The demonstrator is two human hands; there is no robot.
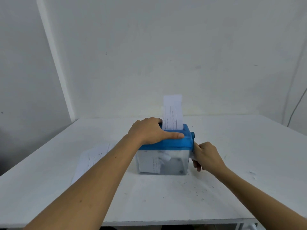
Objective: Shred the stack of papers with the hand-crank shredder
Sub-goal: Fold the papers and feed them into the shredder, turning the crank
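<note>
Two bare forearms reached in from the bottom edge, cut off by it, over a flat white table (149, 205) with a matte top scattered with dark specks (197, 190) on the right side.

The left hand (147, 131) lay over the top of the shredder (174, 143), which stood mid-table. Its palm was down on the lid, its thumb lay straight along the front edge, and its fingers bent over the far side, where their tips were hidden. So it clasped the lid from above.

The right hand (206, 155) was curled round the crank (192, 138) on the shredder's right side. The fingers were closed about the handle, which they covered almost wholly; only a pale bit showed beside the knuckles, blurred. The crank's round blue hub stuck out above the hand.

The shredder had a glossy blue plastic lid with rounded corners, set on a boxy bin (181, 160) of cloudy clear plastic. Through the bin wall white scraps showed, some with faint print, but their shapes were hard to make out.

A narrow white sheet (172, 113) stood upright in the lid's slot, just beside the left hand's knuckles. It bore ruled lines and small print too fine to read.

The stack (93, 160) of white printed papers lay flat on the table left of the shredder, partly hidden behind the left forearm.

Behind stood a plain grey-white wall (149, 55), with a thin cable (297, 103) hanging at the far right.
</note>
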